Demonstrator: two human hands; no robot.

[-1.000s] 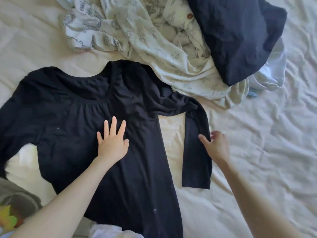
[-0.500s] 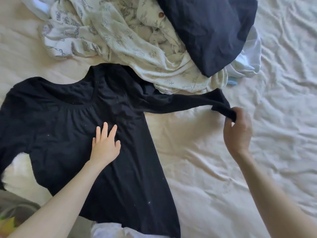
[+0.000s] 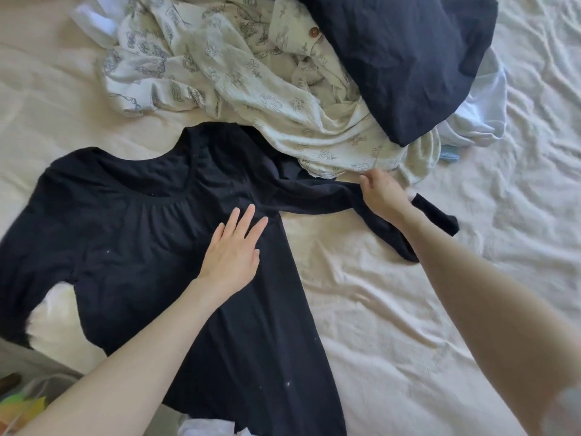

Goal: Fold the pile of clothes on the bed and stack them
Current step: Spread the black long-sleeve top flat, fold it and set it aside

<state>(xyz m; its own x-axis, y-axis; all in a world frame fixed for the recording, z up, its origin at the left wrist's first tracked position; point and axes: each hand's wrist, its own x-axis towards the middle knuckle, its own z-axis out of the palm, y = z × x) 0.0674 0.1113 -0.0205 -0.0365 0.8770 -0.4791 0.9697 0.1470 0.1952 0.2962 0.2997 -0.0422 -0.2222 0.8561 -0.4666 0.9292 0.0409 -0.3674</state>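
On the bed [image 3: 408,309], near the person's side of it, a black long-sleeved top [image 3: 141,247] lies spread face up, its neckline toward the pile of clothes [image 3: 251,73] heaped just beyond it. The step in hand looks like laying this top flat before the first fold: one sleeve [image 3: 330,199] is stretched out sideways, its shoulder end tucked under the edge of a printed cream garment [image 3: 314,127] in the pile. Next, I judge, the sleeve wants freeing from that cream cloth and bringing across the body, with the chest kept pinned so the top does not slide.

The left hand [image 3: 234,251] rests flat on the chest, fingers straight and slightly spread, pressing the fabric down. The right hand [image 3: 382,193] sits at the sleeve where it meets the cream garment, fingers curled down; whether it pinches the sleeve or only touches it I cannot tell. No folded stack is visible yet.
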